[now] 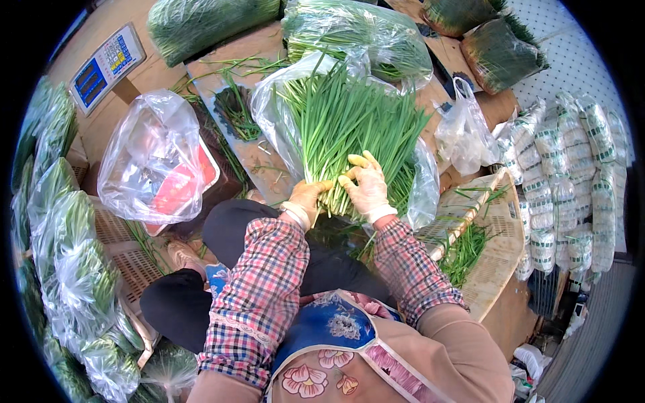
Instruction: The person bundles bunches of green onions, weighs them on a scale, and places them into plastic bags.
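Observation:
A big loose bunch of green chives (356, 121) lies on an opened clear plastic bag (272, 111), its pale stem ends toward me. Both my hands wear pale, yellow-stained gloves. My left hand (306, 200) is closed round stem ends at the near left of the bunch. Just to the right, my right hand (368, 187) has its fingers bent onto the stems, gripping some of them. The exact stems under its fingertips are partly hidden.
Bagged chives (359, 37) lie behind the bunch. A scale display (107, 67) stands at far left, near a plastic-lined tub (151, 161). Bagged greens (67, 248) line the left. At right are a white bag (467, 131), a crate (500, 248) with loose chives and wrapped bundles (564, 181).

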`<state>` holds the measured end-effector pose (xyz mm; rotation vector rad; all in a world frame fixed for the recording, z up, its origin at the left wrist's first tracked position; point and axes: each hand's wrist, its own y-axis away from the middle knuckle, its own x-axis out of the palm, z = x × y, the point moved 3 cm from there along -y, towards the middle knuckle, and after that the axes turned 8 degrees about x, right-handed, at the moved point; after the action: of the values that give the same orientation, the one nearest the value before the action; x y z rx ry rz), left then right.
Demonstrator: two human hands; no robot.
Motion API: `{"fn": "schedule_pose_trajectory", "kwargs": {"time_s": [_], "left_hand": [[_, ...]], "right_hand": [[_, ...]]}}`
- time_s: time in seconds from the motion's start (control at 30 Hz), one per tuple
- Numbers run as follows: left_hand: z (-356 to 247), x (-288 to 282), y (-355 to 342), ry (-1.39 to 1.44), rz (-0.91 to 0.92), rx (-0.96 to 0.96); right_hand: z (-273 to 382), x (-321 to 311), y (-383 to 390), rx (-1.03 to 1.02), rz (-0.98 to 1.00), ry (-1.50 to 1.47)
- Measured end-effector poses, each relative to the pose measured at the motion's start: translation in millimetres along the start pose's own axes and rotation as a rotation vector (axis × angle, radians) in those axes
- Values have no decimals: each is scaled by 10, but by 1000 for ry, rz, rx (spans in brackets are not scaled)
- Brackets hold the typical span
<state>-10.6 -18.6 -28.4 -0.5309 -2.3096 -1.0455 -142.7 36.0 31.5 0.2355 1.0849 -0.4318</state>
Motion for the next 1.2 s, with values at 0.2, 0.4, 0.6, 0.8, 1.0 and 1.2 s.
{"fn": "schedule_pose_trajectory", "kwargs": {"time_s": [0.2,0.4,0.6,0.8,1.0,1.2], "left_hand": [[54,-52,-88,70,-32,-51],[39,-33,-59,39,-51,-68],[88,-88,-114,58,-76,-68],[83,-158,-84,125,-36,-43],[-2,68,5,152,54,-43],[-18,37,0,138,15,-26]], "right_hand": [[-63,-373,35,73,-32,-296],[-234,-1293,352,320,352,-782],[-1465,-2028,1261,683,704,-378],[-818,-1791,1095,712,622,47],[1,-486,665,-33,308,101],[-364,-96,555,53,307,345]]}}
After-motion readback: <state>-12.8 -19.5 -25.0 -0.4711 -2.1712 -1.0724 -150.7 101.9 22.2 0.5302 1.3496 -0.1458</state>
